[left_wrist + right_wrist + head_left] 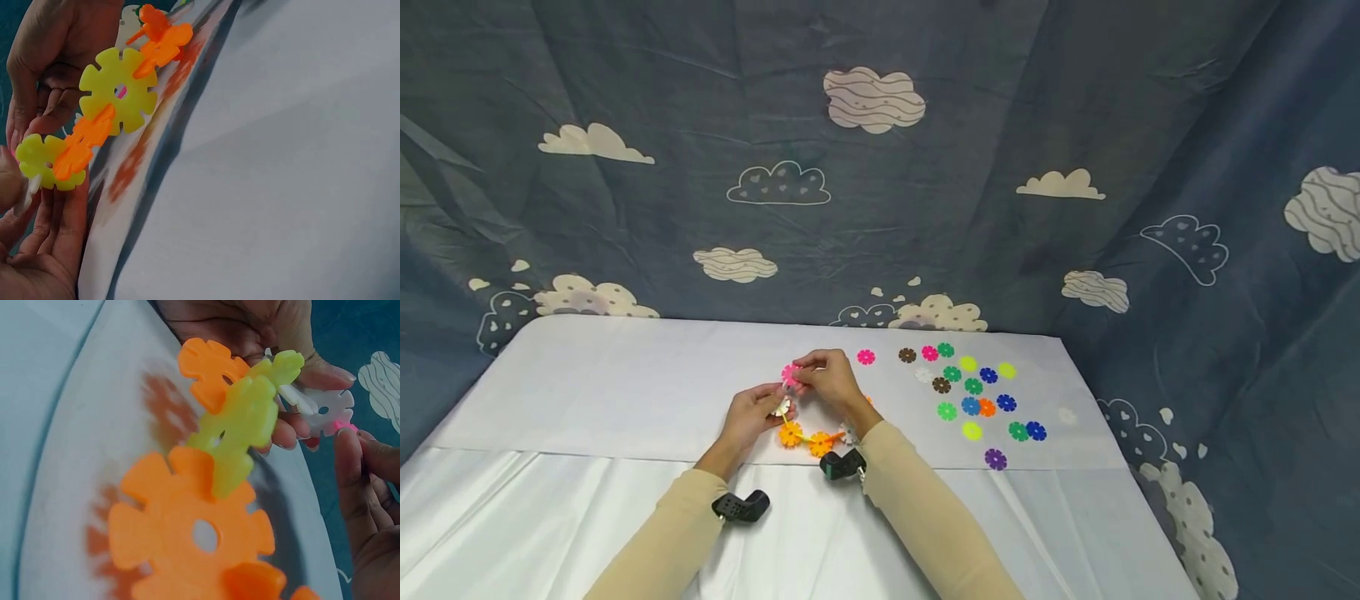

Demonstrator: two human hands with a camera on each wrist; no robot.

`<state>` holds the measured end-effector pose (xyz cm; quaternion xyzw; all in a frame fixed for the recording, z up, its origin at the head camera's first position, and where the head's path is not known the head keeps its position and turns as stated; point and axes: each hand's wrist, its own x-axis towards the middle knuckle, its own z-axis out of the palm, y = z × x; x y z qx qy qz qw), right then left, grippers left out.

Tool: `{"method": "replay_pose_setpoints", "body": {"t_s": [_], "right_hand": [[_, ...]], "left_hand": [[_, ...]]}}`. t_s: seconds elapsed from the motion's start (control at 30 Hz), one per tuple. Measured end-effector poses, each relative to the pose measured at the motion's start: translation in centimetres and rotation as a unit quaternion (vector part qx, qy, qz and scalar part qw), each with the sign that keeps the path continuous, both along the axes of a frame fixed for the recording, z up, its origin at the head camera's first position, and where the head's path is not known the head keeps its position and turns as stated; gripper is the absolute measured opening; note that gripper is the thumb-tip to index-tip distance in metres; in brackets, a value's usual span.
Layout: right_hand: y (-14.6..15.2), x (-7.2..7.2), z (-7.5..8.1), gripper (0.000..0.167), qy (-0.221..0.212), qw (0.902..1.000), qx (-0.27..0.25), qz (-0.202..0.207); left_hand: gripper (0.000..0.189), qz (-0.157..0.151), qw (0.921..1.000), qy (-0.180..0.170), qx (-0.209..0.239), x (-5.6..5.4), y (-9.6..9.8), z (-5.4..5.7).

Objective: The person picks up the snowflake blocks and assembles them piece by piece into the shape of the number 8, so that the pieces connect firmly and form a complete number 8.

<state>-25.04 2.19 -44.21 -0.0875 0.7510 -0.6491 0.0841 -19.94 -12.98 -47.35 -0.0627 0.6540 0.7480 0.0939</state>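
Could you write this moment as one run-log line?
left hand: holds white disc of linked chain | right hand: pinches pink disc at that disc's edge | loose discs: spread on white table

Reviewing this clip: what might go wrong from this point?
The pink disc could slip, since the right hand's grip pinches it with the fingertips. The white disc in the left hand's grip might twist as the two meet. The orange and yellow chain extends from the white end, so a tug might pop a joint.
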Motion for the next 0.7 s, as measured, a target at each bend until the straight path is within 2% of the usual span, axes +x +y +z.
{"method": "replay_pose_setpoints", "body": {"t_s": [0.13,0.23,0.33,0.5,0.7], "right_hand": [[-0.3,-0.2,-0.2,0.015,0.003,0.9999,-0.008,0.005],[-0.4,-0.4,-0.4,0.014,-0.002,0.9999,0.004,0.014],[-0.2,-0.4,-0.2,0.015,-0.016,0.9994,0.020,0.022],[0.2,-0.4,0.5,0.017,-0.018,0.9983,0.044,0.033],[1.0,-0.5,0.8,0.017,0.003,0.9933,0.092,0.070]], "left_hand": [[0.038,0.020,0.9998,0.003,0.005,0.1,0.1,-0.1],[0.037,0.027,0.9996,0.006,0.004,0.2,0.2,-0.1],[0.037,0.018,0.9998,0.005,-0.001,0.2,0.3,-0.1],[0.040,-0.019,0.9998,0.003,0.004,0.2,0.1,0.1],[0.035,-0.005,0.9998,-0.014,0.012,0.0,0.0,0.4]]}}
